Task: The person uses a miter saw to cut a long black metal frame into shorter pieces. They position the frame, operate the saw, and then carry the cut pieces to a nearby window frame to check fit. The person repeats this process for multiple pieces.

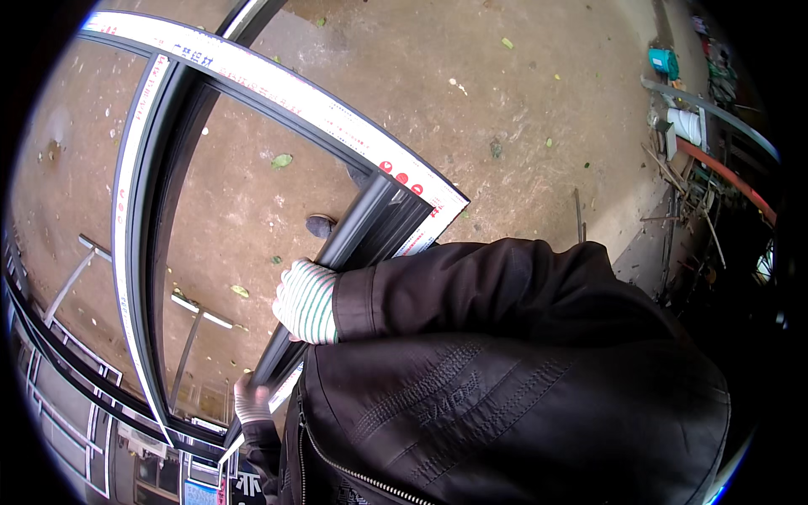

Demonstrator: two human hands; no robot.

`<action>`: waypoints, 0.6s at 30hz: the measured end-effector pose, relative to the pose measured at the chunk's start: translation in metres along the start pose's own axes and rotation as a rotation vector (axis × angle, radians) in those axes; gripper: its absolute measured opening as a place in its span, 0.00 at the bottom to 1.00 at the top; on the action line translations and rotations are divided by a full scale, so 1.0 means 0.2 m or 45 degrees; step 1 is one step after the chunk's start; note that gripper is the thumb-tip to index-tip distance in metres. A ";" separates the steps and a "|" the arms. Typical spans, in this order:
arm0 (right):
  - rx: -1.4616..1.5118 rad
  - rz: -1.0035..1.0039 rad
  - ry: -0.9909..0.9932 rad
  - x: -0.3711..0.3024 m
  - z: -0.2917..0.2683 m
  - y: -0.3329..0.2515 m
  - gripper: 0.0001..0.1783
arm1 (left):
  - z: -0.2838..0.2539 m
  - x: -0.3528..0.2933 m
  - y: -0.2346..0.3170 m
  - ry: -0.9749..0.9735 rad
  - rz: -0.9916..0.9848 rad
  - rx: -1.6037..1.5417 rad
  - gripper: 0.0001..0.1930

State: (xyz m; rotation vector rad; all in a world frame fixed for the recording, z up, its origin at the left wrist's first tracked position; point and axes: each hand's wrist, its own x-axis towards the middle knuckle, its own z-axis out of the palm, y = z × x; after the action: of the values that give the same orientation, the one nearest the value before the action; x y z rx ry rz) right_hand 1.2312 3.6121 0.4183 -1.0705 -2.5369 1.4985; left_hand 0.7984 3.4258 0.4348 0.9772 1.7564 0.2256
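A large dark grey aluminium window frame (295,109) with printed white protective film stands before me, with a dividing bar (139,219) across it. My right hand (307,300), in a white glove with green stripes, is closed round the near dark side bar (358,223) of the frame. Lower down on the same bar is my left hand (252,399), slightly blurred, in a striped glove with its fingers curled over the profile. Both arms are in dark jacket sleeves. The palms and the undersides of the fingers are hidden.
Through the frame show the brown floor (252,202), scattered leaves and a dark shoe (320,225). T-shaped metal stands (200,311) are at the left, more framework (63,412) at lower left. Along the right lie an orange pipe (728,179), a white bucket (685,125) and loose rods.
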 end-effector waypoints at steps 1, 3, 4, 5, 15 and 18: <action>-0.003 0.007 0.013 0.00 0.00 0.00 0.26 | 0.00 0.00 0.00 -0.008 0.025 0.007 0.38; -0.004 0.000 0.025 -0.01 0.01 0.00 0.25 | 0.01 0.01 0.01 -0.006 0.013 -0.017 0.38; -0.009 -0.005 0.032 -0.01 0.01 0.00 0.25 | 0.02 0.01 0.03 -0.003 0.009 -0.031 0.38; -0.022 -0.005 0.042 -0.02 0.01 0.00 0.25 | 0.03 0.01 0.04 -0.002 0.018 -0.020 0.38; -0.195 0.025 0.076 -0.11 -0.08 -0.08 0.26 | 0.10 0.01 0.12 0.060 0.143 -0.020 0.38; -0.248 0.083 0.023 -0.12 -0.09 -0.10 0.27 | 0.11 0.01 0.13 0.033 0.090 -0.063 0.37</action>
State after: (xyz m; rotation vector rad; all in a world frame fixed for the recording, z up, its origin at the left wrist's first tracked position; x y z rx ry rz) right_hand 1.2440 3.6072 0.4511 -1.1938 -2.7055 1.2684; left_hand 0.8299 3.4367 0.4387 1.0054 1.7332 0.3264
